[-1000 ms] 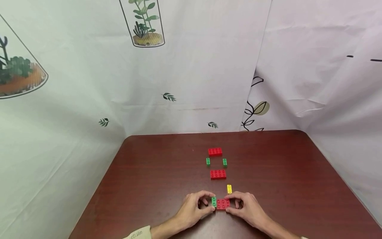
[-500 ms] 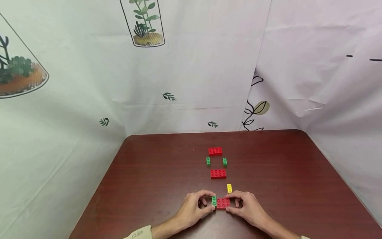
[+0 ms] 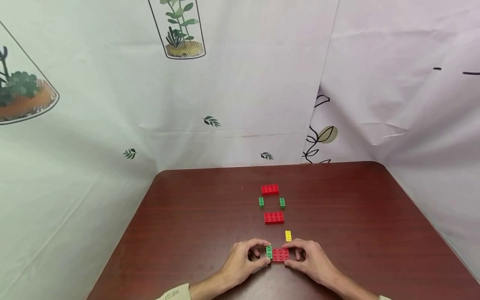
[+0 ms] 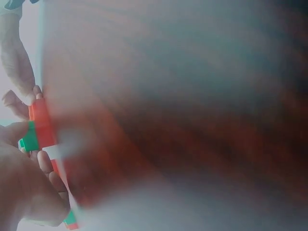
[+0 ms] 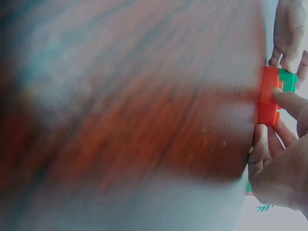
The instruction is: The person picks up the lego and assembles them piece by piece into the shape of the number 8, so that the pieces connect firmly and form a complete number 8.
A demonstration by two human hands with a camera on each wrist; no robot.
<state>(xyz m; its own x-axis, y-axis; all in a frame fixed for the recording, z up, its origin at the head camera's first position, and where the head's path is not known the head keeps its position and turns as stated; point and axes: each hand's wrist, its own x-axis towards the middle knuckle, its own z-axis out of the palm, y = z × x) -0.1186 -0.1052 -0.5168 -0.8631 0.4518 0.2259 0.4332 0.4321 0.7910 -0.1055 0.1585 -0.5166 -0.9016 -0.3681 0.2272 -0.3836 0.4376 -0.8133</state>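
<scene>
Near the table's front, a green brick [image 3: 269, 252] sits on the left end of a red brick [image 3: 280, 255]; the wrist views show it raised above the red one [image 5: 268, 96]. My left hand [image 3: 238, 262] pinches the green brick [image 4: 30, 137] between thumb and fingers. On the other side, my right hand [image 3: 315, 262] holds the red brick's right part, thumb at the near side and fingers at the far side. The left wrist view also shows the red brick's side [image 4: 44, 122].
A yellow brick [image 3: 288, 236] lies just beyond my right fingertips. Farther back are a red brick [image 3: 274, 217], two small green bricks [image 3: 261, 202] [image 3: 282, 203] and another red brick [image 3: 270, 189]. White printed cloth [image 3: 240, 83] hangs around the brown table [image 3: 187, 216].
</scene>
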